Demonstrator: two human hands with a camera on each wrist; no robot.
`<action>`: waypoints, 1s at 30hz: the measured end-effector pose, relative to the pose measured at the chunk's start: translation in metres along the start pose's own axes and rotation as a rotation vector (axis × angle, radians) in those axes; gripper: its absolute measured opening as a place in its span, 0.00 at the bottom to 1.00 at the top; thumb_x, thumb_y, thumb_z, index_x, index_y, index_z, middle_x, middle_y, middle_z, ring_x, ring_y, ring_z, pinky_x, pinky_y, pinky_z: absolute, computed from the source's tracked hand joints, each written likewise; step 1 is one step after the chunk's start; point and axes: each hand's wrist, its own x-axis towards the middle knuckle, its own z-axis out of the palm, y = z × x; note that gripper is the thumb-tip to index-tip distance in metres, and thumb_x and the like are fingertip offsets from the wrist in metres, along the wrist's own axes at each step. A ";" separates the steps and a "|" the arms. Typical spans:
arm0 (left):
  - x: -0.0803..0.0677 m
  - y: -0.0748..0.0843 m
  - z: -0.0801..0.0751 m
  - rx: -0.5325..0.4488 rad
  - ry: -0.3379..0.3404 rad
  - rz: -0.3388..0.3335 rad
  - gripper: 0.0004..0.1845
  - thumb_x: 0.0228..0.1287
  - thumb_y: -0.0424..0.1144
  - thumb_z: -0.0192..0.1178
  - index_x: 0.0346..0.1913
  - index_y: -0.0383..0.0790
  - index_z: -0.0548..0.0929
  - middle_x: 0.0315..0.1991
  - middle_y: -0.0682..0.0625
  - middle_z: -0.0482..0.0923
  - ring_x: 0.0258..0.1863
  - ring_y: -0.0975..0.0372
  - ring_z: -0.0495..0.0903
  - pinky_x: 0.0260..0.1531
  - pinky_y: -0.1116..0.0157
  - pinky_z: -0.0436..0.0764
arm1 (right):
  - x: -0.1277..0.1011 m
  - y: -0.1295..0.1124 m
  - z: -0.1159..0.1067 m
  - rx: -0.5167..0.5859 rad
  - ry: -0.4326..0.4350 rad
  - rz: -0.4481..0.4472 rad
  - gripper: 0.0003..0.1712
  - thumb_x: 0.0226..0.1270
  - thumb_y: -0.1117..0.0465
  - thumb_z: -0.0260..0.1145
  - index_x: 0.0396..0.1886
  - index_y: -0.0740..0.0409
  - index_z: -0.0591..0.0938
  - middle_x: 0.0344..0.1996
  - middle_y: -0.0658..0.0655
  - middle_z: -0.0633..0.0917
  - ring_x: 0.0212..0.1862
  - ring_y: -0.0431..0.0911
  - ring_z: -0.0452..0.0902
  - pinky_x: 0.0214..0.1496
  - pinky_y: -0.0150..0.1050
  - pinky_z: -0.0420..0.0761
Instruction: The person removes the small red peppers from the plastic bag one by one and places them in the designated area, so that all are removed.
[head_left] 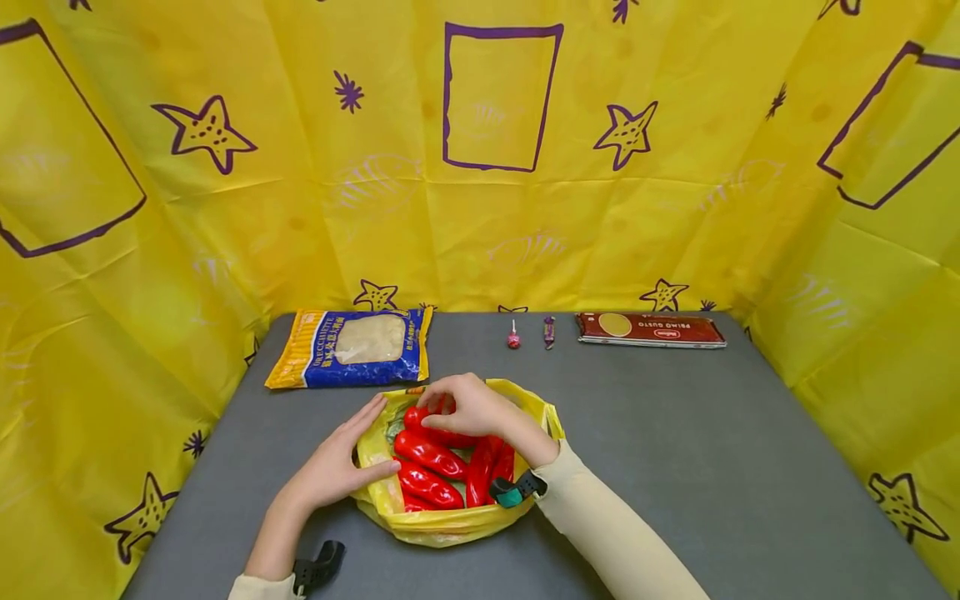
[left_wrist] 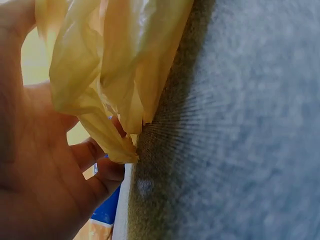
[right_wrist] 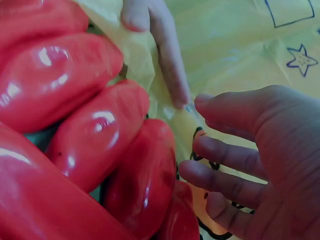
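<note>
Red and glossy, several peppers [head_left: 429,486] lie heaped inside a yellow plastic bag [head_left: 435,529] that sits wide-mouthed on the grey counter [head_left: 712,458]. The relation that seems to matter most is between the farthest visible pepper [head_left: 453,439] and the right hand [head_left: 472,408]: that pepper lies just below the hand and toward the person, its long axis running roughly left to right, with its right end a little nearer. The right hand is plainly the closer one to it. Its wrist arches over the bag's right side, fingers bent downward and thumb apart; the right wrist view shows a half-wide grip with nothing in it, fingertips beside the peppers. Whether any fingertip touches one, I cannot tell.

The left hand [head_left: 341,467] lies along the bag's left rim, thumb reaching over the edge above the peppers and fingers extended along the outside, a wide grip against the plastic.

Beyond the bag, a blue and yellow pasta packet [head_left: 367,342] lies flat at far left. A lollipop [head_left: 513,337], a small purple-wrapped sweet [head_left: 549,333] and a long dark-red packet [head_left: 667,333] follow to its right, near the yellow printed backdrop [head_left: 487,212].
</note>
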 end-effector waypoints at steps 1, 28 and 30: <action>0.000 0.000 0.001 -0.002 0.005 0.007 0.55 0.63 0.64 0.71 0.86 0.47 0.58 0.86 0.47 0.53 0.81 0.38 0.58 0.70 0.27 0.60 | 0.001 0.002 0.000 0.002 0.009 0.004 0.11 0.71 0.57 0.76 0.50 0.54 0.91 0.39 0.48 0.90 0.35 0.38 0.80 0.42 0.29 0.80; -0.008 -0.003 0.007 0.021 -0.001 0.028 0.58 0.60 0.65 0.73 0.86 0.47 0.57 0.87 0.49 0.50 0.79 0.34 0.58 0.72 0.28 0.57 | 0.015 0.050 -0.007 -0.092 -0.090 -0.022 0.13 0.71 0.61 0.72 0.52 0.52 0.92 0.48 0.49 0.90 0.44 0.42 0.82 0.51 0.33 0.82; -0.009 -0.002 0.008 0.026 -0.009 0.023 0.58 0.61 0.65 0.73 0.86 0.46 0.57 0.87 0.48 0.49 0.79 0.33 0.58 0.71 0.28 0.58 | 0.014 0.053 -0.008 -0.090 -0.113 -0.009 0.14 0.71 0.60 0.72 0.54 0.51 0.91 0.50 0.48 0.90 0.45 0.41 0.82 0.52 0.34 0.82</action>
